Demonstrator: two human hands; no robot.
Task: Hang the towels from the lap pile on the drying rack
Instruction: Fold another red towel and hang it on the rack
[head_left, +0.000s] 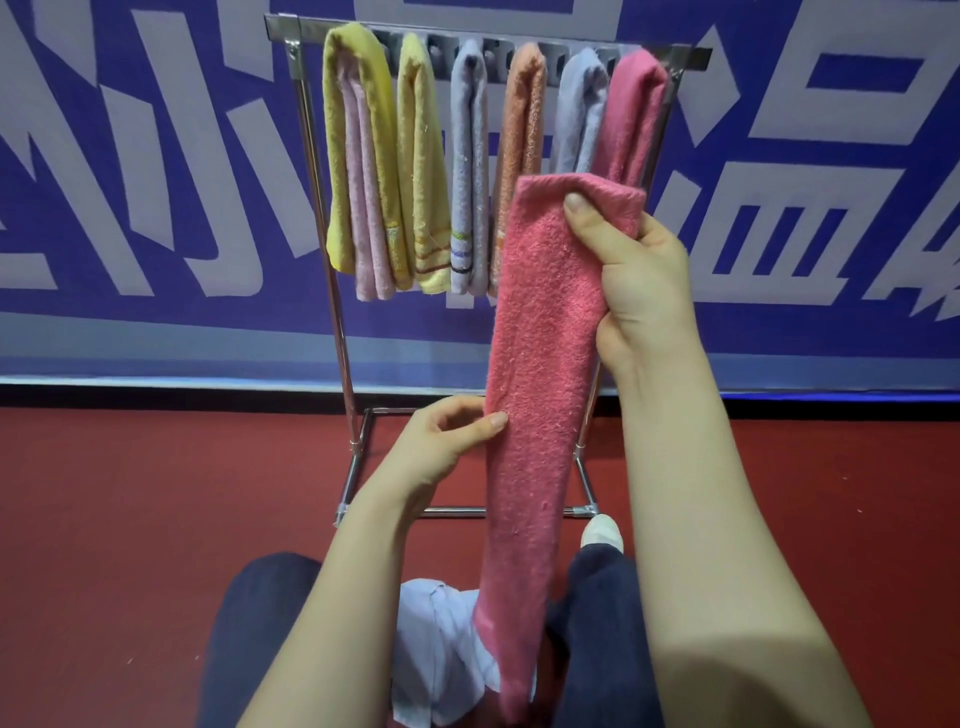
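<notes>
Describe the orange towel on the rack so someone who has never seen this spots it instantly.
Find the metal drying rack before the blue banner. Along its top bar, the orange towel hangs third from the right. It is the only orange one, between a lavender towel and a greyer lavender towel.

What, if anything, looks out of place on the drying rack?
At the left end of the drying rack a pale pink towel hangs nested inside a yellow towel, two sharing one spot; the others appear to hang singly. Nothing looks fallen or damaged.
</notes>
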